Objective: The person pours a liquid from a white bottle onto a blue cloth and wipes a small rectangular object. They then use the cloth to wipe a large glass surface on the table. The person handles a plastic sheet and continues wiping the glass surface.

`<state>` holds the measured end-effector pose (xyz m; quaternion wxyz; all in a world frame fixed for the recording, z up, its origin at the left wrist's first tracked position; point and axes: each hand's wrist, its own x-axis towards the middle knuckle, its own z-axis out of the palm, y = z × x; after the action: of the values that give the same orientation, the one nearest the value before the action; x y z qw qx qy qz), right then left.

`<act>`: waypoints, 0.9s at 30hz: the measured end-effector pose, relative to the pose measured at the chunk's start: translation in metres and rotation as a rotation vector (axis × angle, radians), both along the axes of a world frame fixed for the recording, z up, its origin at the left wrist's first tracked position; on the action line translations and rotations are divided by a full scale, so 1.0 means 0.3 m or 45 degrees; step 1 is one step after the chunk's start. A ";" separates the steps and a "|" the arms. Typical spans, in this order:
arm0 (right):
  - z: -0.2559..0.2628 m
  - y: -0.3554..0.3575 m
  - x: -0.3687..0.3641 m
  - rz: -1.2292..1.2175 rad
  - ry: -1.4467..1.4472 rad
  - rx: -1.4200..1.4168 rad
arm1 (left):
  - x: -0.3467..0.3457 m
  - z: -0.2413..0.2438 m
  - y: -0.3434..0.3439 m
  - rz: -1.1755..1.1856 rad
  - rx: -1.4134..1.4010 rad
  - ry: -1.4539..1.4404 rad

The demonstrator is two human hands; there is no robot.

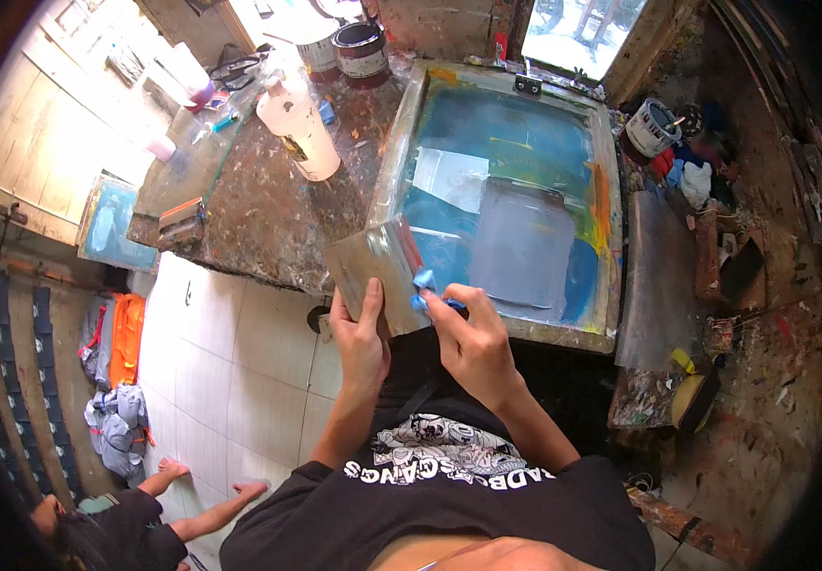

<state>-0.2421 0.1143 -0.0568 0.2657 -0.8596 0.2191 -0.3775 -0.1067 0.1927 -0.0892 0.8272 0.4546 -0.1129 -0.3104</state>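
Observation:
My left hand grips a wooden-handled squeegee, its thumb on the flat face and its reddish blade edge turned to the right. My right hand pinches a crumpled blue cloth against the squeegee's blade edge. Beyond both hands lies a wooden-framed printing screen with blue mesh, held by a hinge clamp at its far side. A white sheet and a grey rectangular area show within the frame. Yellow and orange ink stains mark its right side.
A plastic bottle and ink cans stand on the stained table. Another squeegee lies at the table's left corner. On the right are a paint can, rags and a clear sheet. A person is at lower left.

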 end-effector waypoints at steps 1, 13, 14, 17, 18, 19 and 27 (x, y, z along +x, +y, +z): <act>-0.005 0.014 0.000 -0.028 -0.004 0.003 | 0.006 0.000 0.000 -0.009 0.007 -0.022; 0.158 -0.118 -0.019 0.045 -0.173 0.266 | 0.043 0.016 -0.002 0.008 0.042 0.030; 0.176 -0.125 0.020 0.058 -0.164 0.237 | 0.034 0.011 -0.001 0.011 0.058 -0.021; 0.104 -0.101 0.123 0.002 -0.139 0.122 | 0.019 0.035 -0.008 0.042 0.124 -0.075; 0.062 -0.061 0.120 -0.035 -0.084 0.052 | 0.033 0.039 -0.004 0.072 0.126 -0.075; 0.016 -0.010 0.097 -0.044 -0.086 0.038 | 0.045 0.042 0.001 0.099 0.127 -0.080; 0.039 -0.076 0.113 -0.074 -0.169 0.116 | -0.004 0.065 0.020 0.055 0.292 -0.416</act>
<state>-0.2082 0.0915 -0.0452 0.3076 -0.8129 0.2427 -0.4309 -0.1079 0.1986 -0.0698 0.7472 0.5924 -0.1997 -0.2253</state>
